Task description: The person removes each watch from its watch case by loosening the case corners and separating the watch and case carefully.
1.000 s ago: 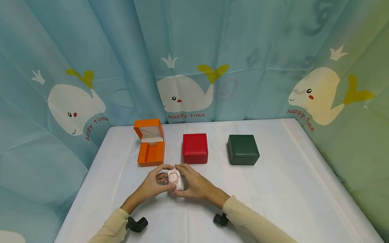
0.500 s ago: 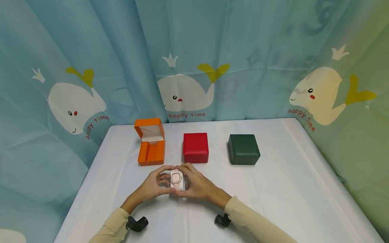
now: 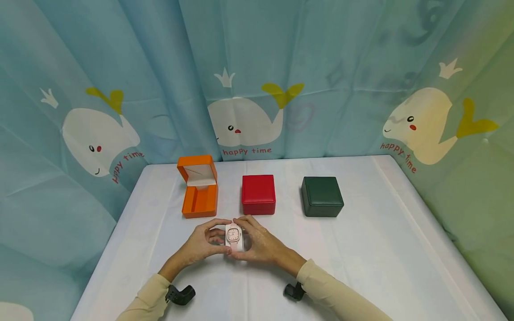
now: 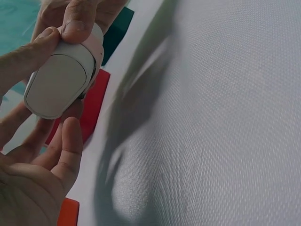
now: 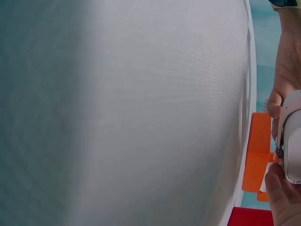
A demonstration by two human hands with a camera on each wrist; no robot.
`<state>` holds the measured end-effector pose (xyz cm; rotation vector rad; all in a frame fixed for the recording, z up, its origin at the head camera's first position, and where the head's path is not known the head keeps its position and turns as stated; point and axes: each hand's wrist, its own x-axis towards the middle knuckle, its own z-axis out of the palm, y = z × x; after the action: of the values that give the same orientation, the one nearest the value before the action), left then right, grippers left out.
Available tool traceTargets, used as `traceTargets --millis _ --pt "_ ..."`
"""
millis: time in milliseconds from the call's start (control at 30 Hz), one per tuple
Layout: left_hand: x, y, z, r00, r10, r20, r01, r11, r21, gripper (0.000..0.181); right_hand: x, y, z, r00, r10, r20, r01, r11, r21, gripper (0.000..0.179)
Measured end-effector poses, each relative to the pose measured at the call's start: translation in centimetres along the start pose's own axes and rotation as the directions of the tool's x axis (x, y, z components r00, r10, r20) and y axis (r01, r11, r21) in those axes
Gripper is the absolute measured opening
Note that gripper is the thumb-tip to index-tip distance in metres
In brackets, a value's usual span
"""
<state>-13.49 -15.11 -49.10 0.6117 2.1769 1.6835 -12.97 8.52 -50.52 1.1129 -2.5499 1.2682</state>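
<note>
A pale pink watch with a squarish dial is wrapped round a white watch cushion, its dial facing up. My left hand pinches it from the left with thumb and fingers. From the right, my right hand grips the same piece. In the left wrist view the cushion's oval end shows between my fingers, held above the white cloth. The right wrist view catches the cushion's other end at its right border.
Beyond my hands an orange box stands with its lid raised and a divider inside. A closed red box and a closed dark green box stand to its right. A blue whale-print curtain hangs behind the white table.
The watch on its cushion has turned a little more upright and shifted slightly right between my hands. Both hands keep their hold. The boxes stay put.
</note>
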Motion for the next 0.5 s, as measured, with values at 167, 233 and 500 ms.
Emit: traceTargets --millis 167,233,500 --pt "0.02 -0.09 -0.05 1.000 -0.003 -0.010 0.003 1.000 -0.012 0.069 0.02 -0.04 0.05 1.000 0.010 0.013 -0.011 1.000 0.025 0.082" --pt "0.05 -0.13 -0.06 1.000 0.005 -0.016 -0.005 1.000 -0.017 0.069 0.01 -0.15 0.02 0.999 0.034 0.031 -0.035 0.998 0.055 0.084" --pt "-0.08 -0.32 -0.17 0.998 0.063 -0.027 -0.063 0.997 -0.034 0.068 -0.26 -0.45 -0.38 0.965 0.228 0.127 -0.248 0.953 0.173 0.077"
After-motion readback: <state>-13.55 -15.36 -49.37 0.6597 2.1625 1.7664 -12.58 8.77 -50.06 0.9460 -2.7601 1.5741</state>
